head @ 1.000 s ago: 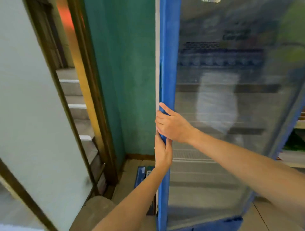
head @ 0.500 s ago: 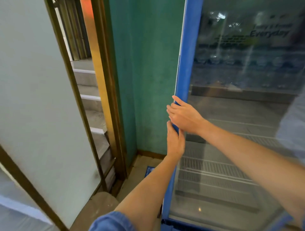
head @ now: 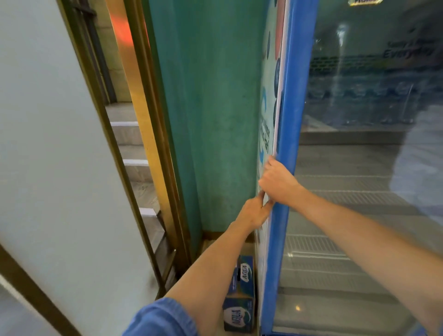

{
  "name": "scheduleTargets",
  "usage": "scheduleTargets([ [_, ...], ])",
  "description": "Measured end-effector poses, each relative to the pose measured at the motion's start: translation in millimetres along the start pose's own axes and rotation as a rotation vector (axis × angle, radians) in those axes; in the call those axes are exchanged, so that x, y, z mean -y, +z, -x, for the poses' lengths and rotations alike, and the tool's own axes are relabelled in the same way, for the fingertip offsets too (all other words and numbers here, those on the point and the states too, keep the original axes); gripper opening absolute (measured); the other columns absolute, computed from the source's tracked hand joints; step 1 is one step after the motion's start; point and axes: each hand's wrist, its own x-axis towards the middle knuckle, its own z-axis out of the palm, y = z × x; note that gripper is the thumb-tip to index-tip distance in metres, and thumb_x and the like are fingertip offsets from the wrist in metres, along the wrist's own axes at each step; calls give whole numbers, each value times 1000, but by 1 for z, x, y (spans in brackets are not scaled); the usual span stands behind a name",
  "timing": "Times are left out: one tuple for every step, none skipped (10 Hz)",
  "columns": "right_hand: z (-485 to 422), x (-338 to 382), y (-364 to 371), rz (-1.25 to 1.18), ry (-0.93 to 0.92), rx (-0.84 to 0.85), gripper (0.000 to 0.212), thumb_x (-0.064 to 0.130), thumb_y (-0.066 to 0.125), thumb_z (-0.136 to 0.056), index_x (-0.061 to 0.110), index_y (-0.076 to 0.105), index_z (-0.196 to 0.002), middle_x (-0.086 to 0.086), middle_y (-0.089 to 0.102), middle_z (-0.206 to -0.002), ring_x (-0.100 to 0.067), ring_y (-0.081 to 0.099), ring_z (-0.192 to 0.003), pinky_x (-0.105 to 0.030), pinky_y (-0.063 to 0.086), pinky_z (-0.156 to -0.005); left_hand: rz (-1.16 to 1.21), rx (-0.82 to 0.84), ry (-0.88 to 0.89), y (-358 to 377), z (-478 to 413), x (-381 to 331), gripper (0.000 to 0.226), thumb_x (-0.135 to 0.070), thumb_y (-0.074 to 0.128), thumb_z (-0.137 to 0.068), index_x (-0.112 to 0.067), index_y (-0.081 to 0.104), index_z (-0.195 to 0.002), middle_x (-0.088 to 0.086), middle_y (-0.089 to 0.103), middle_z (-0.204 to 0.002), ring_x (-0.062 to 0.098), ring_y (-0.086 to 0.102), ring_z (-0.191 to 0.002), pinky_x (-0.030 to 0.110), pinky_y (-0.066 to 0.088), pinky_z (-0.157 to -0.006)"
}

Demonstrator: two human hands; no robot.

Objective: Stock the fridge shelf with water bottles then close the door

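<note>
We note one fridge door (head: pixel 291 120), blue-framed with a glass pane, and both hands on its left edge. The right hand (head: pixel 278 183) curls over the frame; the left hand (head: pixel 255 213), just below and touching it, hooks its fingers on the same edge. Two blue AQUA cartons (head: pixel 241 299) are stacked on the floor beside the fridge. Behind the glass, bottles appear as one blurred row, uncountable

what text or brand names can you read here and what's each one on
"AQUA": printed on the faces of the blue cartons stacked on the floor beside the fridge.
"Everyday": on the glass of the fridge door; the line above it is too blurred to read.
Yellow sticker at the top of the glass: cut off, unreadable.
Lettering on the fridge side panel: too blurred to read.
</note>
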Motion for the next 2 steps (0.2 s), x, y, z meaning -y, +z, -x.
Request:
scheduleTargets([
  [-6, -6, -25, -184, -9, 124, 17, 21, 51, -92, 14, 65, -99, -7, 69, -106, -28, 63, -102, -36, 43, -83, -138, 62, 11, -29, -4, 12, 60, -43, 36, -100, -12, 23, -150, 21, 52, -135, 34, 51, -122, 36, 40, -100],
  [-22, -16, -40, -560, 123, 195, 19, 19, 47, -93, 7, 61, -100, -13, 65, -110, -32, 64, -100, -36, 46, -73, -273, 37, -15, -73, -14, 13, 65, -40, 38, -100, -5, 17, -150, 21, 37, -148, 33, 38, -135, 36, 32, -109],
])
